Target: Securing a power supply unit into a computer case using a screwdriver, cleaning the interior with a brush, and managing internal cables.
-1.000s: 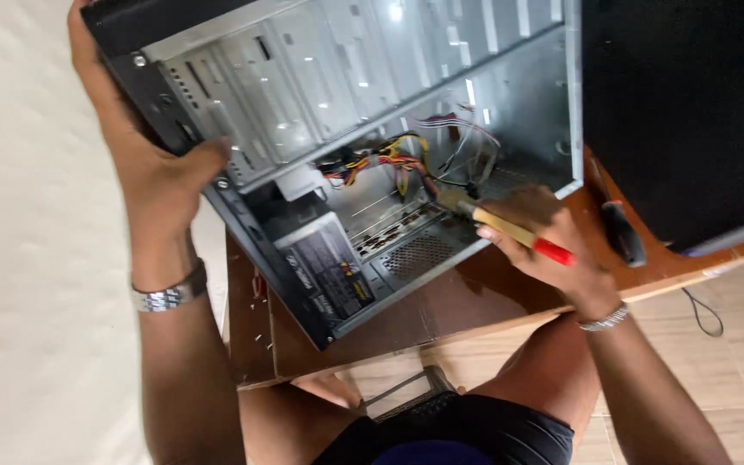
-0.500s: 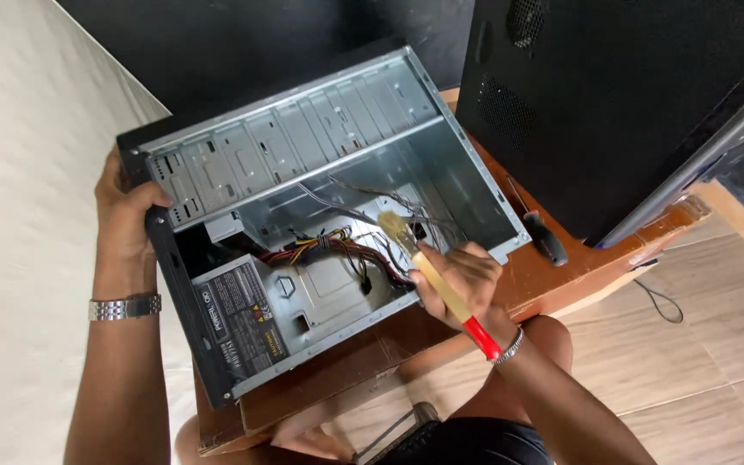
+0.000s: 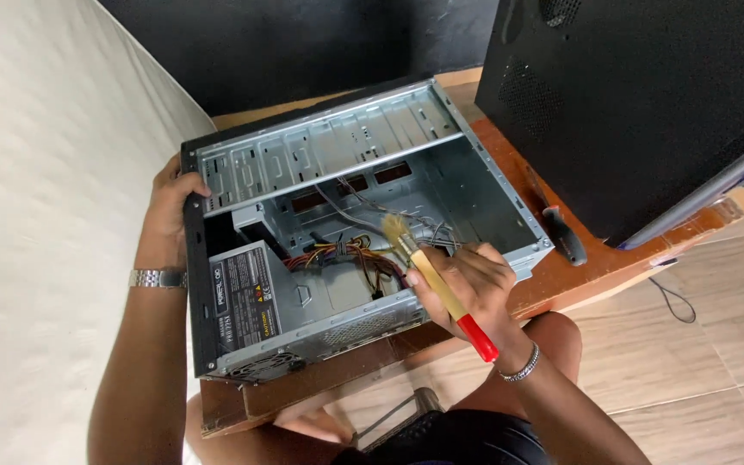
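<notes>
Reddish-brown wooden table (image 3: 613,258) beside a pale wall, wood-look floor below. On it, centre: open grey computer case (image 3: 346,215), side panel off, lying with its interior upward. Inside: bundle of coloured cables (image 3: 363,258), power supply unit (image 3: 247,297) at the near left corner. Right hand (image 3: 475,288) is closed around a paintbrush (image 3: 441,288) with a pale wooden handle and red end, bristles just above the cables. Left hand (image 3: 170,211) grips the case's black front edge, fingers wrapped over it. Black-handled screwdriver (image 3: 561,232) lies just beside the case; a second black tower (image 3: 647,103) stands behind. Risk, as judged: bristles snagging loose wires and tugging a connector, or the case's sharp sheet-metal edges nicking the knuckles.
</notes>
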